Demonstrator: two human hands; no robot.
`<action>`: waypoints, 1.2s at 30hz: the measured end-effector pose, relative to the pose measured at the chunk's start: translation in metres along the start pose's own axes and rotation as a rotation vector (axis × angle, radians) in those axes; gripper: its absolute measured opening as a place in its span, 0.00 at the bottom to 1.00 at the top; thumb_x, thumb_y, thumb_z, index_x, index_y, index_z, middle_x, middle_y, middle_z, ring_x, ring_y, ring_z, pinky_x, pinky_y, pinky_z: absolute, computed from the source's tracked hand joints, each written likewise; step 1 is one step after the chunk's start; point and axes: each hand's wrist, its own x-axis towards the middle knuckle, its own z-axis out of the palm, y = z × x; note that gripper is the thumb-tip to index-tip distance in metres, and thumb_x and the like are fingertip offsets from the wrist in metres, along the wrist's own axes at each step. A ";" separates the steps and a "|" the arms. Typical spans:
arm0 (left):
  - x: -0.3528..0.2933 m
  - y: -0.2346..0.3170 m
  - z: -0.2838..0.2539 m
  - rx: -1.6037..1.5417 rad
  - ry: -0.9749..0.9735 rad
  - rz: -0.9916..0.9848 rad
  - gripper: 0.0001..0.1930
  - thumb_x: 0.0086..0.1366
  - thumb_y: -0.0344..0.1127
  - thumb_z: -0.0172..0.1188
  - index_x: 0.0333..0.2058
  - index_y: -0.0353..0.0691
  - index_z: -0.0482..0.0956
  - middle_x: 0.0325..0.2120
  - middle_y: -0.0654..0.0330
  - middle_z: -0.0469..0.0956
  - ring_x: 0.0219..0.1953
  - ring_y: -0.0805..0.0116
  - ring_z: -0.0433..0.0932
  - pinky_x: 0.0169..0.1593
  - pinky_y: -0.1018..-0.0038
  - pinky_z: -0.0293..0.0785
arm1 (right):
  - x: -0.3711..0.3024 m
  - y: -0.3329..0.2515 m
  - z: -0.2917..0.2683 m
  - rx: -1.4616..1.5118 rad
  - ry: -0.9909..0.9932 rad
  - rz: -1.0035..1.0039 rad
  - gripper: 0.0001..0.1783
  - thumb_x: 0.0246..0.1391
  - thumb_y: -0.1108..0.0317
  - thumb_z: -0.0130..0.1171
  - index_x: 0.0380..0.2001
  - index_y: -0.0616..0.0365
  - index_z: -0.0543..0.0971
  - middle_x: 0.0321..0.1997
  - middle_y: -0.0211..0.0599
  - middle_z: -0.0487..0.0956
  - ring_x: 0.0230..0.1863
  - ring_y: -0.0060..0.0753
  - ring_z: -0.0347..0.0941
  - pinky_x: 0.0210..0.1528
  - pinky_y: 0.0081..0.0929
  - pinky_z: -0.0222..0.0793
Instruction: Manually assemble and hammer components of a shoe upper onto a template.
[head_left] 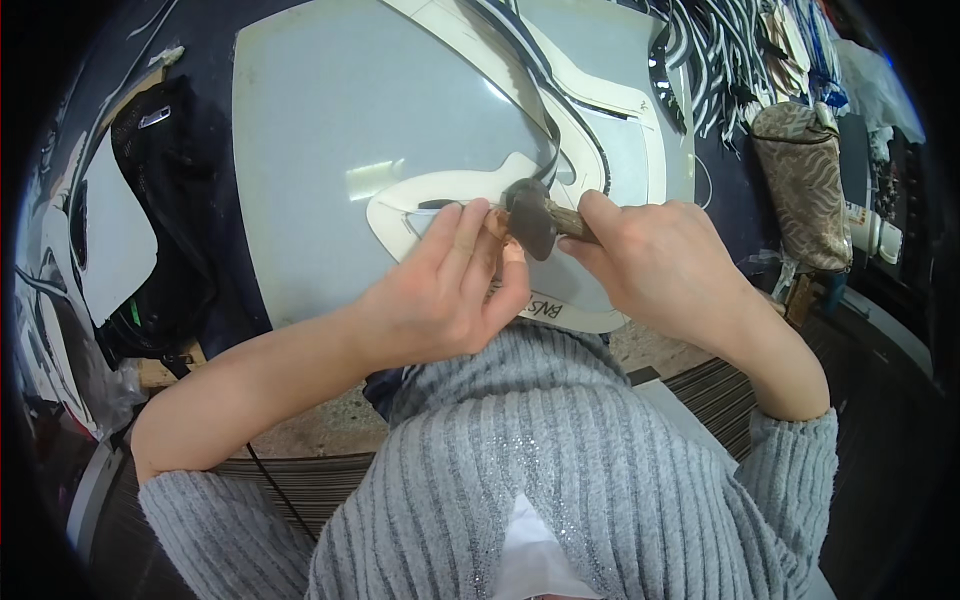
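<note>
A hammer with a dark metal head and a short wooden handle is gripped in my right hand, the head hanging just above a cream-coloured flat cut piece. My left hand presses fingertips down on that piece right beside the hammer head, and a dark strip runs from there toward the far side. The cut piece lies on a pale grey work slab. My fingertips hide the spot under the hammer.
Another cream cut piece lies further back on the slab. A pile of black-and-white strips sits at the far right beside a brown patterned bag. Black pieces lie on the left. My grey knitted sleeves fill the lower view.
</note>
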 end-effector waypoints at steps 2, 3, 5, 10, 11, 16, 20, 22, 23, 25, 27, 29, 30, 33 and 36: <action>-0.001 -0.006 -0.001 -0.163 0.034 -0.067 0.10 0.59 0.29 0.59 0.39 0.32 0.77 0.40 0.47 0.82 0.48 0.50 0.81 0.52 0.60 0.78 | -0.002 0.001 0.001 -0.006 -0.011 0.007 0.17 0.61 0.57 0.58 0.29 0.60 0.72 0.14 0.42 0.76 0.18 0.48 0.76 0.21 0.40 0.70; -0.002 -0.009 -0.003 -0.323 0.071 -0.139 0.11 0.58 0.28 0.60 0.40 0.33 0.78 0.41 0.50 0.82 0.48 0.52 0.80 0.52 0.61 0.77 | -0.002 0.001 0.002 -0.017 -0.022 0.011 0.17 0.61 0.57 0.58 0.30 0.60 0.72 0.15 0.42 0.76 0.19 0.48 0.76 0.22 0.40 0.70; -0.006 -0.022 -0.004 -0.445 0.080 -0.268 0.14 0.57 0.26 0.60 0.44 0.33 0.77 0.41 0.51 0.81 0.47 0.55 0.80 0.49 0.63 0.76 | -0.003 0.004 0.004 0.000 -0.023 0.028 0.16 0.61 0.57 0.58 0.30 0.60 0.72 0.15 0.42 0.76 0.19 0.48 0.76 0.22 0.41 0.70; -0.015 -0.030 0.005 -0.636 0.154 -0.425 0.23 0.53 0.22 0.62 0.51 0.34 0.76 0.40 0.56 0.81 0.42 0.61 0.79 0.43 0.66 0.73 | -0.002 0.006 0.005 0.044 -0.023 0.039 0.16 0.61 0.56 0.58 0.31 0.59 0.72 0.16 0.41 0.77 0.21 0.48 0.77 0.24 0.42 0.70; -0.014 -0.032 0.007 -0.633 0.204 -0.382 0.22 0.54 0.23 0.62 0.51 0.34 0.76 0.39 0.58 0.81 0.41 0.62 0.78 0.43 0.68 0.74 | -0.002 0.006 0.006 0.053 -0.020 0.035 0.16 0.61 0.56 0.58 0.32 0.59 0.72 0.16 0.42 0.77 0.22 0.48 0.77 0.24 0.43 0.69; -0.001 -0.040 -0.006 -0.795 0.117 -0.393 0.26 0.52 0.20 0.66 0.52 0.33 0.73 0.41 0.57 0.82 0.42 0.57 0.78 0.46 0.66 0.75 | -0.004 0.010 0.007 0.072 -0.028 0.038 0.16 0.61 0.56 0.58 0.32 0.59 0.72 0.17 0.42 0.77 0.23 0.49 0.77 0.24 0.43 0.69; -0.010 -0.039 0.004 -0.588 0.022 -0.233 0.19 0.57 0.27 0.60 0.49 0.36 0.75 0.34 0.61 0.80 0.39 0.63 0.77 0.42 0.69 0.74 | -0.002 0.012 0.009 0.119 -0.010 0.034 0.16 0.62 0.56 0.57 0.32 0.59 0.72 0.16 0.42 0.76 0.22 0.50 0.77 0.24 0.44 0.69; -0.011 -0.038 0.008 -0.492 0.154 -0.129 0.19 0.57 0.28 0.60 0.49 0.36 0.75 0.34 0.61 0.80 0.39 0.63 0.78 0.43 0.69 0.74 | -0.001 0.012 0.007 0.137 -0.005 0.030 0.16 0.62 0.56 0.57 0.32 0.59 0.72 0.16 0.42 0.76 0.22 0.50 0.77 0.24 0.44 0.69; -0.011 -0.037 0.009 -0.484 0.169 -0.132 0.18 0.57 0.28 0.60 0.48 0.36 0.75 0.33 0.61 0.80 0.40 0.63 0.78 0.44 0.68 0.75 | 0.000 0.010 0.003 0.162 0.000 0.043 0.16 0.62 0.56 0.57 0.32 0.59 0.72 0.16 0.43 0.76 0.22 0.50 0.77 0.25 0.45 0.69; -0.011 -0.036 0.007 -0.477 0.185 -0.132 0.17 0.57 0.29 0.61 0.47 0.36 0.75 0.33 0.61 0.80 0.40 0.63 0.78 0.45 0.68 0.75 | 0.001 0.008 0.003 0.187 0.005 0.058 0.16 0.62 0.56 0.56 0.31 0.59 0.72 0.16 0.43 0.76 0.22 0.51 0.76 0.25 0.45 0.69; -0.009 -0.038 0.004 -0.484 0.144 -0.138 0.17 0.57 0.28 0.61 0.47 0.35 0.75 0.32 0.60 0.79 0.40 0.63 0.78 0.47 0.67 0.76 | 0.001 0.007 0.008 0.145 0.051 0.012 0.16 0.63 0.57 0.56 0.31 0.59 0.72 0.15 0.44 0.75 0.21 0.51 0.76 0.24 0.45 0.69; -0.010 -0.038 0.003 -0.500 0.140 -0.149 0.17 0.57 0.28 0.61 0.47 0.35 0.75 0.32 0.60 0.79 0.40 0.63 0.78 0.47 0.67 0.76 | -0.001 0.008 0.007 0.142 0.018 0.017 0.16 0.63 0.56 0.56 0.31 0.59 0.71 0.15 0.44 0.75 0.21 0.51 0.76 0.24 0.45 0.69; -0.010 -0.037 0.003 -0.512 0.134 -0.165 0.17 0.57 0.28 0.60 0.47 0.35 0.75 0.32 0.60 0.79 0.40 0.63 0.78 0.47 0.66 0.76 | -0.002 0.007 0.006 0.139 -0.017 0.015 0.16 0.63 0.56 0.56 0.31 0.59 0.71 0.15 0.44 0.75 0.20 0.51 0.75 0.24 0.44 0.69; -0.012 -0.037 0.004 -0.541 0.153 -0.230 0.17 0.57 0.28 0.60 0.47 0.36 0.77 0.32 0.60 0.79 0.40 0.62 0.77 0.46 0.67 0.76 | -0.002 0.004 0.003 0.282 0.106 0.057 0.17 0.63 0.56 0.56 0.31 0.59 0.70 0.16 0.42 0.75 0.20 0.51 0.75 0.24 0.43 0.69; -0.012 -0.035 0.007 -0.571 0.172 -0.255 0.17 0.57 0.28 0.61 0.47 0.36 0.78 0.31 0.59 0.79 0.40 0.61 0.77 0.45 0.68 0.76 | -0.005 0.008 0.023 0.173 0.011 0.013 0.18 0.63 0.55 0.57 0.31 0.59 0.69 0.17 0.41 0.76 0.20 0.50 0.75 0.23 0.43 0.69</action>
